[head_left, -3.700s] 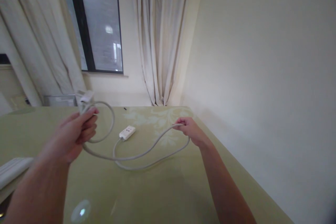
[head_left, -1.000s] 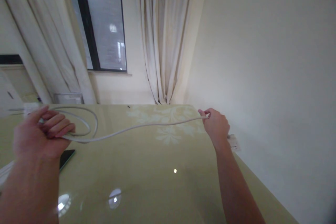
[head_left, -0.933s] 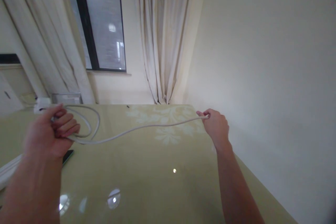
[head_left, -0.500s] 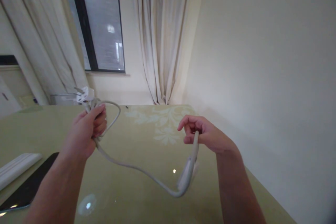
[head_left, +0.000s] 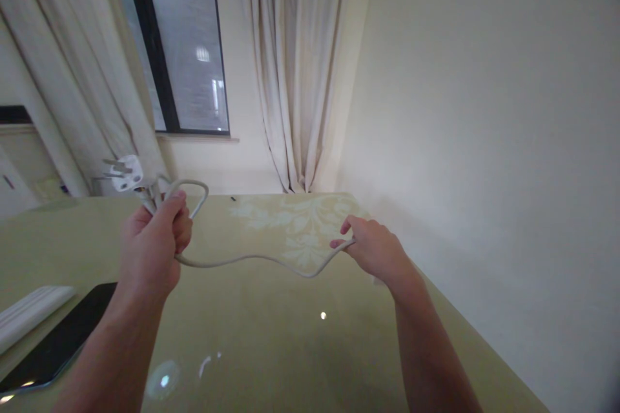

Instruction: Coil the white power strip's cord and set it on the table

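Observation:
My left hand (head_left: 154, 239) is closed round a small coil of white power cable (head_left: 242, 261) held above the table. The cable's white plug (head_left: 123, 174) sticks up and to the left of that fist, prongs showing. From the coil the cable sags across to my right hand (head_left: 375, 251), whose fingers pinch it over the pale floral pattern on the table. The socket end of the cable is hidden behind my right hand.
The glossy yellow-green table (head_left: 271, 348) fills the lower view, its right edge close to a cream wall. A dark phone or tablet (head_left: 58, 339) and a white ribbed object (head_left: 29, 313) lie at the left. Curtains (head_left: 300, 64) and a window (head_left: 174, 45) stand behind.
My hands stretched the cable wide, then came together. The socket end that hung below my right hand half a second ago is out of sight, and the cable now sags shallowly between my hands.

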Available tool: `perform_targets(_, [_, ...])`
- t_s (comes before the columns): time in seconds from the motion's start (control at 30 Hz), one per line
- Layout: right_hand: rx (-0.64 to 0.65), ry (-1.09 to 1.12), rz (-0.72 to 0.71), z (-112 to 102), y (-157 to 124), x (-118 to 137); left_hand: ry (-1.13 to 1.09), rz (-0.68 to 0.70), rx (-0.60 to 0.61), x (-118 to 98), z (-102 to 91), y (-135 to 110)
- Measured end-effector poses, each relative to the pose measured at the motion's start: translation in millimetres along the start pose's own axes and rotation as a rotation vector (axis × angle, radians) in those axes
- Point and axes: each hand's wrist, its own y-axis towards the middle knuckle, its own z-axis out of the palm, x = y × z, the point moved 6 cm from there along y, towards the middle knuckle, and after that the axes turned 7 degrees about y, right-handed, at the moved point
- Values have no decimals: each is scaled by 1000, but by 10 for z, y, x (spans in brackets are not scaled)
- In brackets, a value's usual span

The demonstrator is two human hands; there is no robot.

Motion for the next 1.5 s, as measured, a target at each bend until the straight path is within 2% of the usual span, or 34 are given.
perform_targets(0.13, [-6,47,-57,15,-15,27,-29,84,-27,-99,27,-69])
perform_targets(0.2, [-26,78,-59,12,-23,51,-12,80,-13,-110,34,-88])
perform_targets(0.27, [11,138,-93,31,-36,97,33,33,40,-78,49,-98])
perform_targets(0.33, [119,223,-198,72,-67,182,99,-34,119,-12,71,-107])
perform_targets(0.43, [347,342,-428,120,-172,343,202,-104,234,92,97,-125])
perform_targets(0.53, [544,461,-591,114,-291,460,276,-116,263,141,83,-119])
perform_targets(0.67, [703,599,-670,80,-379,520,292,-147,237,153,31,-83])
perform_targets(0.77, [738,623,-654,75,-400,512,296,-165,237,145,-15,-52])
perform_targets(0.87, [645,574,-561,85,-368,490,284,-167,237,115,-71,-28])
perform_targets(1.0, [344,433,-479,73,-271,534,201,-185,285,41,-112,-28])
perform_targets(1.1, [129,253,-518,72,-200,630,95,-289,407,34,-87,-66])
perform_targets(1.27, [-121,90,-614,35,-133,709,-36,-453,665,131,46,-176])
perform_targets(1.37, [-250,66,-662,-53,-156,688,45,-479,691,242,104,-221])
perform_targets(1.5, [-340,49,-679,-160,-181,616,282,-421,619,337,140,-246])
